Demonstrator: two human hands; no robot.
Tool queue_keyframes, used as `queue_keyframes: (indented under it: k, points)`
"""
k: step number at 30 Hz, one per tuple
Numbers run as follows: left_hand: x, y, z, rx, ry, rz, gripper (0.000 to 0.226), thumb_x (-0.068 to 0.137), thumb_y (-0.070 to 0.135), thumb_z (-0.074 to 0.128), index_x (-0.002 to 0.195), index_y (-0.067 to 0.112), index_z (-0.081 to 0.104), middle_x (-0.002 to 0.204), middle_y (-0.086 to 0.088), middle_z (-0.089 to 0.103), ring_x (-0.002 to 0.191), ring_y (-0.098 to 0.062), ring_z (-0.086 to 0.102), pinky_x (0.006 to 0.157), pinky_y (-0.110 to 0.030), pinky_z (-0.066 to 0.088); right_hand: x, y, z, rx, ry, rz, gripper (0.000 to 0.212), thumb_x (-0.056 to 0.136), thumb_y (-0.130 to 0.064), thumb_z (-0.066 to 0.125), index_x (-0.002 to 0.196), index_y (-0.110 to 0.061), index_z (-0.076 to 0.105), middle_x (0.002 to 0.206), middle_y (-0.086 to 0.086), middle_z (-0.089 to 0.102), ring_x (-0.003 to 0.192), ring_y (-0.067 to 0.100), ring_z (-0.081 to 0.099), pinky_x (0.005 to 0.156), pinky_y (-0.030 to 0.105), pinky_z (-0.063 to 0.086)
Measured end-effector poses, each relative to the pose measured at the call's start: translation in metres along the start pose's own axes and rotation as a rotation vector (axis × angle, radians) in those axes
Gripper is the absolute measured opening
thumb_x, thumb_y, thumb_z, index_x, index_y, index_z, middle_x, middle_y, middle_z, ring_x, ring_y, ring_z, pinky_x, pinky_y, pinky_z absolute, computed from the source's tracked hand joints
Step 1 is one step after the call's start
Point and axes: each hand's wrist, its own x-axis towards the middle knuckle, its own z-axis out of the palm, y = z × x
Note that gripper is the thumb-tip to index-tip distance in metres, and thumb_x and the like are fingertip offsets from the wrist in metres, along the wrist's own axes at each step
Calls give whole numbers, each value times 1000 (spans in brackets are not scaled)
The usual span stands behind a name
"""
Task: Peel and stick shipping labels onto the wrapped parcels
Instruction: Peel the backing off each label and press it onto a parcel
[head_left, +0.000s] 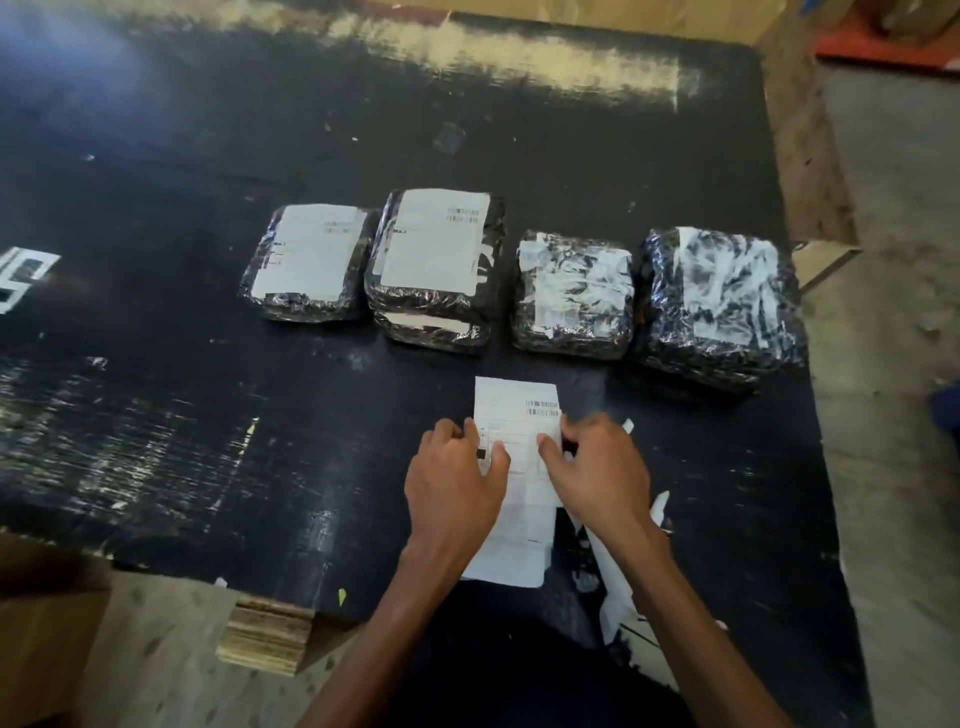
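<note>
While parcels (519, 280) sit beyond, both hands (524, 478) pinch the label sheet (519, 519) near the table's (208, 415) edge.

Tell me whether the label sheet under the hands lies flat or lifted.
Mostly flat: the label sheet rests on the black table; peeling cannot be told.

- I see a black, scuffed surface (208, 291) filling most of my view, its coating scratched and worn pale in a long patch along the far edge (519, 57).
- A grey concrete floor (893, 322) runs down the right side, and more of it shows at lower left.
- A stack of plywood pieces (265, 642) sits under the near edge.
- A brown cardboard box (47, 639) fills my lower-left corner.
- Pale cardboard sheeting (623, 15) stands behind the far edge.
- An orange strip (883, 49) crosses the top-right corner.
- Soft glare washes the top-left corner.
</note>
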Motion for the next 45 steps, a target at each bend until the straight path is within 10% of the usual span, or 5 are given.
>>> queue_keyframes:
  k: [8,15,27,34,45]
  points:
    - [-1,5,-4,-278,174,-103,25,92,38,70,115,27,69,103,12,66,97,-9,58,85,-27,50,-2,-3,-14,468,120,148,19,86,-36,78,104,-30,78,86,-14,75,79,2,71,72,27,58]
    - [13,-14,-2,-924,-122,-416,10,92,22,76,92,13,73,85,1,82,83,-12,79,76,-28,63,4,7,-11,808,-28,346,11,82,-14,85,85,-14,75,81,0,77,79,13,74,64,16,55]
    - [15,-14,2,-68,187,-20,21,96,41,67,98,21,70,96,5,61,94,-14,54,75,-37,55,12,9,-42,945,-84,303,7,91,-16,76,90,-13,70,87,1,81,91,15,77,86,31,58]
    - [21,30,-47,-1110,-286,-212,21,102,29,62,105,18,79,101,-2,82,90,-15,79,72,-24,61,8,-10,-67,1084,-96,251,8,93,-14,73,99,-8,71,91,7,82,89,19,78,78,30,63]
    - [63,67,-78,-1318,-150,-165,22,98,13,68,120,12,73,106,0,82,98,-17,79,73,-27,64,-6,-14,-106,1194,-103,123,10,95,-17,70,99,-9,76,78,7,73,59,13,39,55,16,40]
